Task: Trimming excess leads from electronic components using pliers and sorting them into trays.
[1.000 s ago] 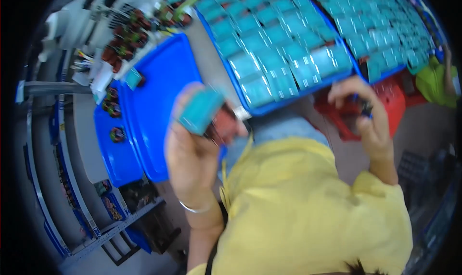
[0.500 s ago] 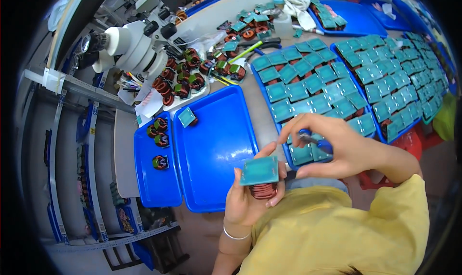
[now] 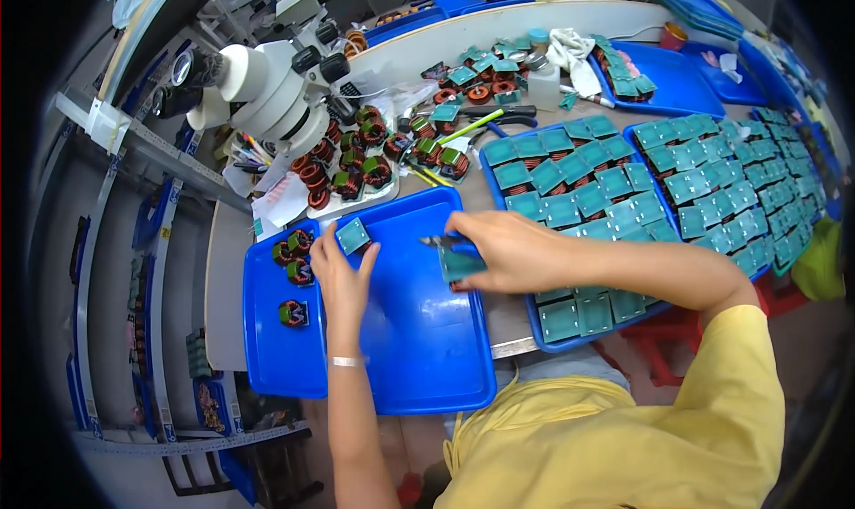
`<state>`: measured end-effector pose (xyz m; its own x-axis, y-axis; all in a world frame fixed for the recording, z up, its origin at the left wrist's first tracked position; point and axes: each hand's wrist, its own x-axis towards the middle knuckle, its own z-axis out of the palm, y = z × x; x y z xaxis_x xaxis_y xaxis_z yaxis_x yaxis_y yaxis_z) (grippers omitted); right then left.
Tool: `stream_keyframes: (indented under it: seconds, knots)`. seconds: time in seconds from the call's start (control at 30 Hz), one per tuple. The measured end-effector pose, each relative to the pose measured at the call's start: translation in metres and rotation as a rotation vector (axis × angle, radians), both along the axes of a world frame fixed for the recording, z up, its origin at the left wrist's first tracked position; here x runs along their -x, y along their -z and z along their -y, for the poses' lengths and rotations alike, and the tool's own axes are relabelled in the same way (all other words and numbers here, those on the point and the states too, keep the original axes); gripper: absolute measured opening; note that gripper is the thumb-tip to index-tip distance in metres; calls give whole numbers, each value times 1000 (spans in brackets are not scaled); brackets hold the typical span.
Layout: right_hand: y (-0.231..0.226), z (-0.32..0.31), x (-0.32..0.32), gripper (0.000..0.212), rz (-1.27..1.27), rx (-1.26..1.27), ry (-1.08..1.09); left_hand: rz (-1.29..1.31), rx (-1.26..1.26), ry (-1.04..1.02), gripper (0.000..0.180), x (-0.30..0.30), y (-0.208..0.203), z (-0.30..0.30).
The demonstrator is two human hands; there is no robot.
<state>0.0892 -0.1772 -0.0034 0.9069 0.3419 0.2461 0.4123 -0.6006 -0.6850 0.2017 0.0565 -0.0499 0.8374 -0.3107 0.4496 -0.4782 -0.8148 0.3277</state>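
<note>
My left hand reaches into the larger blue tray, thumb and fingers closed around a copper coil with a teal circuit board near the tray's far left corner. Over the tray's right side my right hand grips another coil with a teal board, its winding mostly hidden by the hand. The same hand keeps hold of small cutters, whose metal jaws point left past the fingers; their handles are hidden in the palm.
Several green-and-red coils sit in a smaller blue tray on the left. A microscope stands behind. Rows of teal-board coils fill a tray on the right. Pliers and loose coils lie at the back.
My left hand has gone from in front of my body to the tray's far left corner. My right hand, with the cutters, has moved left over the tray and now holds a board-mounted coil.
</note>
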Motion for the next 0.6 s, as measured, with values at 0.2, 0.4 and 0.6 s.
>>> stream_keyframes:
  seconds: [0.2, 0.4, 0.6]
  knots:
    - [32, -3, -63, 46, 99, 154, 249, -29, -164, -124, 58, -38, 36, 14]
    - [74, -15, -90, 40, 207, 373, 284, -54, 115, 7, 50, -20, 36, -6]
    - [40, 8, -66, 43, 321, 109, 278, -500, 970, 444, 56, 53, -48, 28]
